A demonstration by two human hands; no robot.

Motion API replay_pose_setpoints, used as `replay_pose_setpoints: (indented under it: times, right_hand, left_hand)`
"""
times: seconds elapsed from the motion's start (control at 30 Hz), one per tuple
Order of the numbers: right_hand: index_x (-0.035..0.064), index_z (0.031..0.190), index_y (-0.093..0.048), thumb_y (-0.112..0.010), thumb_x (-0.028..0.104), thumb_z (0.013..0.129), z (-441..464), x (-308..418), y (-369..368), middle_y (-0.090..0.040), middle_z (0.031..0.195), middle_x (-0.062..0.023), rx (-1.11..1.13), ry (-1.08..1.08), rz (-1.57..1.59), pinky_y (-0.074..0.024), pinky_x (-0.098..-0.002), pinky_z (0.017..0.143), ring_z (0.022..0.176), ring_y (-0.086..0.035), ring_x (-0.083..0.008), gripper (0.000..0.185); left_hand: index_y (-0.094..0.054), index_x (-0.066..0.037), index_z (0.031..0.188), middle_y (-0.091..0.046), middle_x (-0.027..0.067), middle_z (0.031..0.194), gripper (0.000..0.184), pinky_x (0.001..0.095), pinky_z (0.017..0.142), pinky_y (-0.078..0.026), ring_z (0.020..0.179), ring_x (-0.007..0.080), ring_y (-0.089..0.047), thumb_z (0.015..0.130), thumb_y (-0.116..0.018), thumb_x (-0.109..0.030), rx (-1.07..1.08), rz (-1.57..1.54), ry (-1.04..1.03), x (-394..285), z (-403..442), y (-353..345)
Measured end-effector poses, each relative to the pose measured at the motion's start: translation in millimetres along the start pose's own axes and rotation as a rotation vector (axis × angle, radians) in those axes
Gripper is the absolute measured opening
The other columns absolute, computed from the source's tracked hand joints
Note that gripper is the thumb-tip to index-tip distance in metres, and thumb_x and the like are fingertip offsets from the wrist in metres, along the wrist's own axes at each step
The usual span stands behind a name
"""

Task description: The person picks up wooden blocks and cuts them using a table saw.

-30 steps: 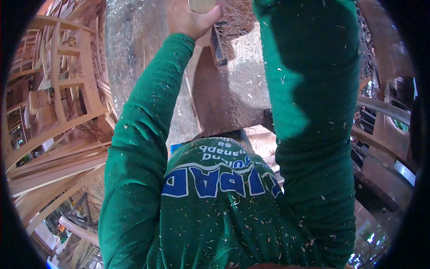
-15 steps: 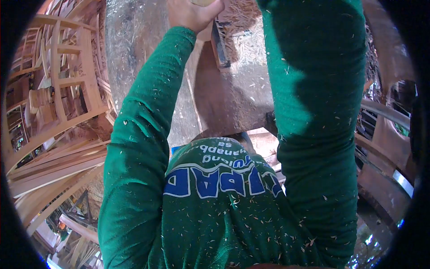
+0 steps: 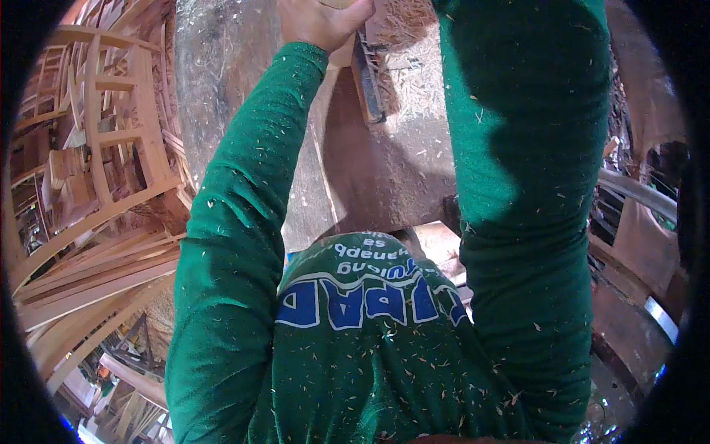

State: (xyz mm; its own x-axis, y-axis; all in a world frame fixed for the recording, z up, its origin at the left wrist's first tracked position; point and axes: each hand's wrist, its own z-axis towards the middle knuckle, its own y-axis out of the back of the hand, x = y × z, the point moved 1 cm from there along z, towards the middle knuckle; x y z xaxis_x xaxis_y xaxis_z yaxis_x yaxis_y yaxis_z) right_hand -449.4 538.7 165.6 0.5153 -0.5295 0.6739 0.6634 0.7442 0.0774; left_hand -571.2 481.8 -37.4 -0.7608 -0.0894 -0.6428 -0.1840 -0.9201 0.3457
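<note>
My left hand point(image 3: 319, 24) is at the top edge of the head view, thumb to the right, its fingers partly cut off by the frame. It is closed around a pale tan piece that looks like wood point(image 3: 338, 3), of which only a sliver shows. Beneath and beside this hand lies a worktable point(image 3: 303, 203) with a worn, dusty top. Just right of the wrist a dark-edged narrow bar point(image 3: 367, 78) lies on it. My right arm, in a green sleeve point(image 3: 529, 148), reaches up out of the frame, so my right hand is hidden from view.
Wood shavings point(image 3: 414, 74) are heaped on the table and cling to my green shirt point(image 3: 370, 370). To the left stand slatted wooden frames point(image 3: 118, 111) and stacked boards point(image 3: 96, 277). A metal bar point(image 3: 640, 194) and brown sheet material point(image 3: 651, 89) are on the right.
The view has shifted slightly, so my arms and the dark-edged bar appear a little farther right and more of the bar shows. My left hand keeps its grip.
</note>
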Motion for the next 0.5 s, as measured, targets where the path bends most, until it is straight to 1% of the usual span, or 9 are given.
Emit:
replay_pose_setpoints:
  times: [0.23,0.33,0.43,0.5]
  right_hand:
    - [-0.0104,0.090,-0.071,-0.079,0.021,0.076,6.2,-8.0,-7.9,-0.073,0.090,-0.0275,-0.005,0.001,-0.003,-0.0586,-0.0433,0.078,0.086,-0.074,-0.0360,0.036]
    - [-0.0104,0.090,-0.071,-0.079,0.022,0.076,7.9,-10.2,-9.9,-0.073,0.090,-0.0274,-0.008,0.003,-0.001,-0.0586,-0.0433,0.078,0.086,-0.074,-0.0359,0.036]
    - [-0.0104,0.090,-0.071,-0.079,0.022,0.076,11.2,-13.3,-12.1,-0.073,0.091,-0.0274,-0.002,0.010,-0.006,-0.0586,-0.0433,0.079,0.086,-0.074,-0.0359,0.036]
    - [-0.0103,0.090,-0.071,-0.079,0.022,0.076,13.6,-15.8,-13.1,-0.073,0.091,-0.0274,-0.006,0.014,-0.008,-0.0586,-0.0433,0.079,0.086,-0.074,-0.0358,0.036]
  left_hand:
    - [-0.072,-0.007,0.109,-0.073,0.0193,0.098,0.047,0.0487,0.080,-0.056,0.092,0.0399,-0.071,0.071,-0.083,-0.033,-0.029,0.015,-0.050,14.1,5.6,-7.0]
    - [-0.072,-0.007,0.109,-0.073,0.0194,0.099,0.048,0.0488,0.080,-0.056,0.093,0.0400,-0.071,0.071,-0.083,-0.034,0.014,-0.019,-0.013,13.7,8.4,-6.1]
    - [-0.072,-0.007,0.109,-0.073,0.0195,0.100,0.048,0.0486,0.082,-0.056,0.094,0.0403,-0.071,0.071,-0.083,-0.033,-0.021,-0.023,-0.035,14.5,12.1,-8.8]
    - [-0.072,-0.006,0.111,-0.073,0.0196,0.101,0.048,0.0485,0.082,-0.056,0.095,0.0405,-0.071,0.071,-0.083,-0.033,-0.008,-0.018,-0.050,12.7,15.9,-7.0]
